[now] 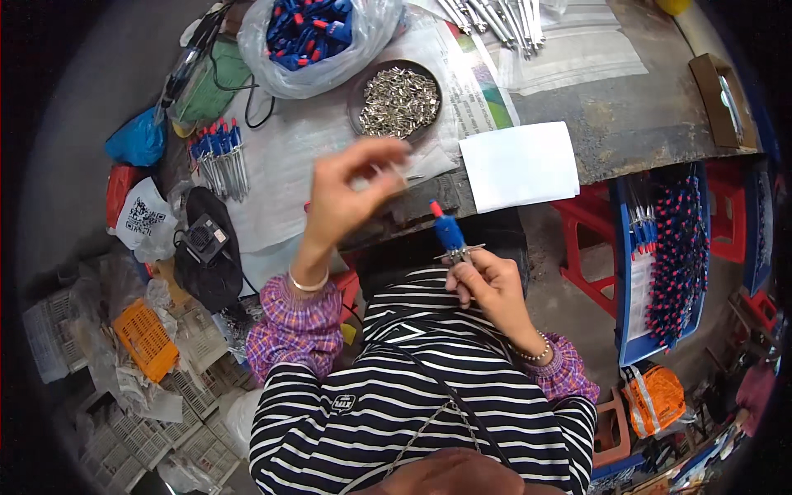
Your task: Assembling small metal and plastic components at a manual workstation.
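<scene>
My right hand [487, 285] is closed around the metal end of a hand tool with a blue handle [449, 233] and a red tip. The handle points up and away from me, and short metal parts stick out sideways by my fingers. Over the table's near edge, my left hand [355, 186] is raised with curved fingers, smeared by motion; whether it holds anything does not show. Just beyond it stands a round dark bowl [353, 107] heaped with small silvery metal pieces [400, 101].
A clear plastic bag [375, 41] of blue-and-red handles sits at the back. Finished-looking blue-handled tools [219, 157] lie at left, metal shafts [499, 21] at the back. White paper [521, 165] overhangs the table edge. A blue tray [624, 272] of tools and red stools [587, 239] stand at right.
</scene>
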{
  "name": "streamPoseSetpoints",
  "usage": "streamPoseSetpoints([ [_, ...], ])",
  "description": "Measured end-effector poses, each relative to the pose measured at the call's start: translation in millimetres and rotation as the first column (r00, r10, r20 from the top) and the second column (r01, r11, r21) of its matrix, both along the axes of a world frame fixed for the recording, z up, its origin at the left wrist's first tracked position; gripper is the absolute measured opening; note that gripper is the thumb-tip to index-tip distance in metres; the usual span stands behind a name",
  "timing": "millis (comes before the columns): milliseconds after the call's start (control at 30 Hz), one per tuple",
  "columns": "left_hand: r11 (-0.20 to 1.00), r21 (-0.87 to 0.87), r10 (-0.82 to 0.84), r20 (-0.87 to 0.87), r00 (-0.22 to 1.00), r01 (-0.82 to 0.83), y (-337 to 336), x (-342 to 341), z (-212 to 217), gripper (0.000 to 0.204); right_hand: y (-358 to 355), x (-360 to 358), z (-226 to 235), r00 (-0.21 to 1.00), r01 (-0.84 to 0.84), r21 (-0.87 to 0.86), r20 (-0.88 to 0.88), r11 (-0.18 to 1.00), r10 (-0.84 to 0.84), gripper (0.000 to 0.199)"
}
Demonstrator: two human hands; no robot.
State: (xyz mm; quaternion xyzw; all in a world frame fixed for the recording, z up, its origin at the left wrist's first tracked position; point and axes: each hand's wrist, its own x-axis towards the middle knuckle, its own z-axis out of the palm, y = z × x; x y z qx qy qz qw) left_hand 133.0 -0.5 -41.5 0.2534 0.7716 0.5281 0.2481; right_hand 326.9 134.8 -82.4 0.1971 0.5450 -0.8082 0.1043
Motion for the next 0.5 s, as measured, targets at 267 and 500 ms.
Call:
streamPoseSetpoints([
  [267,0.980,-0.173,-0.047,-0.681,0.731,-0.098,12.2,-61.0,-37.2,0.013,2.3,3.1,-10.0,0.999,0.030,-0.030,0.024,0.999,-0.029,0.020],
  [500,0.984,-0.134,0.044,-0.471,0.881,-0.121,16.4,-57.3,-27.9,0.012,3.4,4.1,-11.3,0.997,0.048,-0.125,0.062,0.991,-0.040,0.021],
])
